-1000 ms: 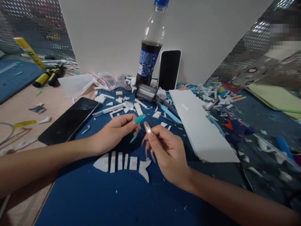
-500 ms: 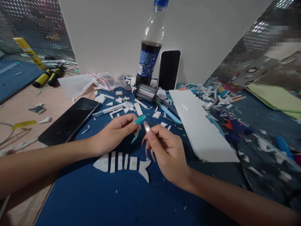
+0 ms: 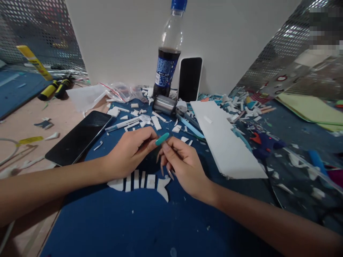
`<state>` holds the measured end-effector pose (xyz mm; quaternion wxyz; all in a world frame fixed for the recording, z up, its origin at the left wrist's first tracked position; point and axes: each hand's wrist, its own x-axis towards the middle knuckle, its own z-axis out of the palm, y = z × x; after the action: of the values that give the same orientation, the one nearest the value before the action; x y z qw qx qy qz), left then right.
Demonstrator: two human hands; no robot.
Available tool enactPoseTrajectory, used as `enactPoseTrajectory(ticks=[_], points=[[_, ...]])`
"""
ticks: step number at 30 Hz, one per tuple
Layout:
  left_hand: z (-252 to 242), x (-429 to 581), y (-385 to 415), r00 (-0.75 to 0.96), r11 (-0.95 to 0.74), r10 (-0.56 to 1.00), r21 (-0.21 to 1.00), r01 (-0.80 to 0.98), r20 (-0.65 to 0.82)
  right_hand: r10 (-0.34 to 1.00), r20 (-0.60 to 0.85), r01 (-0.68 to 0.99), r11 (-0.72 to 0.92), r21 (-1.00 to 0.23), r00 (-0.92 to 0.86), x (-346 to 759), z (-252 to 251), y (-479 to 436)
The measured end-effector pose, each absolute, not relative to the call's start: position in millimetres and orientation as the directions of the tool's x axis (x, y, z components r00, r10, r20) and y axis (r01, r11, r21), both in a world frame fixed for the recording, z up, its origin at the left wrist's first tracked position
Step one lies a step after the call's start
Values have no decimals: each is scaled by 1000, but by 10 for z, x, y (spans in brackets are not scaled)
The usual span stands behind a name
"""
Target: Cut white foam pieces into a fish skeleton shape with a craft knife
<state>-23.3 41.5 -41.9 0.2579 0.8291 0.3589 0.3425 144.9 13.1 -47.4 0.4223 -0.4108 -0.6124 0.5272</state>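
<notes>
Fingertips of both my hands meet above the blue mat (image 3: 112,225). My left hand (image 3: 135,148), with long teal nails, is closed in a pinch of thumb and finger. Pinched shut as well, my right hand (image 3: 184,164) has long brownish nails, and its thumb touches the left fingertips. Anything between them is hidden or too small to make out. Just below the hands lies a white foam fish cut into separate pieces: a head piece (image 3: 115,185), partly covered by my left hand, several strips, a squarish piece (image 3: 151,181), and a forked tail piece (image 3: 163,188).
White scraps litter the mat around a pen (image 3: 123,124). A dark phone (image 3: 80,139) lies at left; another phone (image 3: 190,79) leans upright beside a cola bottle (image 3: 166,67). A white foam sheet (image 3: 227,142) and a glue gun (image 3: 268,142) are at right, yellow-handled pliers (image 3: 55,89) far left.
My hands have come together, the left fingertips now touching the right thumb. The left hand has lowered slightly over the fish's head piece. The view has shifted a little.
</notes>
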Motion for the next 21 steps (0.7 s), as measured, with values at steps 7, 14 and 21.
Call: enactPoseTrajectory(ticks=[7, 14, 21], points=[[-372, -265, 449, 552, -834, 532, 282, 475, 643, 898, 68, -126, 15, -992, -435, 1443, -486, 142], [-327, -264, 420, 579, -870, 360, 39, 491, 731, 895, 182, -206, 105, -973, -407, 1437, -535, 216], [-162, -238, 186, 638, -684, 583, -120, 720, 503, 953, 127, -159, 85, -984, -275, 1488, -554, 221]])
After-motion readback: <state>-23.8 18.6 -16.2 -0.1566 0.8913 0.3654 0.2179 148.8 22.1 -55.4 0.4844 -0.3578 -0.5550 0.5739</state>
